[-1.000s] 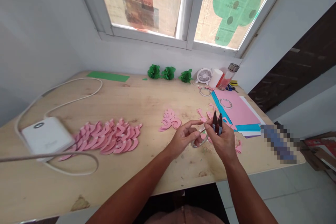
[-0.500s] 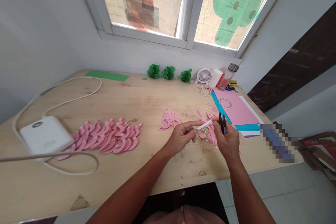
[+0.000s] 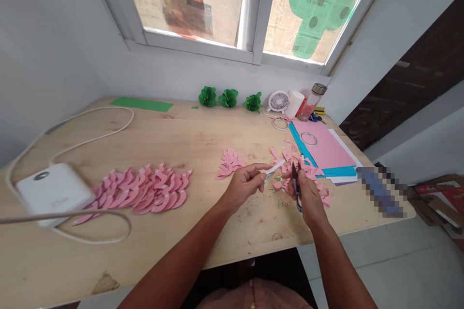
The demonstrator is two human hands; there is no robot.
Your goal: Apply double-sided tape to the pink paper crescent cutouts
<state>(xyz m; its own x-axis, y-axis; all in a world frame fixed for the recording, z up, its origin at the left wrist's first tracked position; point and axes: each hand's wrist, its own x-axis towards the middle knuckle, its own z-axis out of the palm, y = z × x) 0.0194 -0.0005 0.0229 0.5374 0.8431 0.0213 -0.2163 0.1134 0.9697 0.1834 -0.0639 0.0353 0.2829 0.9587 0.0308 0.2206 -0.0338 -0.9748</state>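
My left hand [image 3: 247, 184] pinches a narrow white strip [image 3: 276, 167] between thumb and fingers; it slants up to the right. In my right hand [image 3: 308, 193] is a pair of thread snips [image 3: 296, 184], dark blades pointing up and away, a little to the right of the strip and apart from it. Pink paper scraps [image 3: 281, 184] lie under and around both hands. Left of them rests a small pile of curved pink paper pieces [image 3: 229, 161]. Farther left, a long overlapping row of pink paper curves [image 3: 145, 188] spreads over the wooden table [image 3: 203, 135].
A white power bank [image 3: 54, 193] with a looping cable sits at the left. Green paper ornaments [image 3: 228, 98], a small fan [image 3: 278, 101] and a glass bottle [image 3: 312, 101] line the back. Coloured paper sheets [image 3: 322, 142] with a tape ring [image 3: 309, 139] lie right.
My right hand has drawn the snips back from the strip, turning them so their body shows below the blades. The strip's right end is free of the right fingers. The view has shifted slightly.
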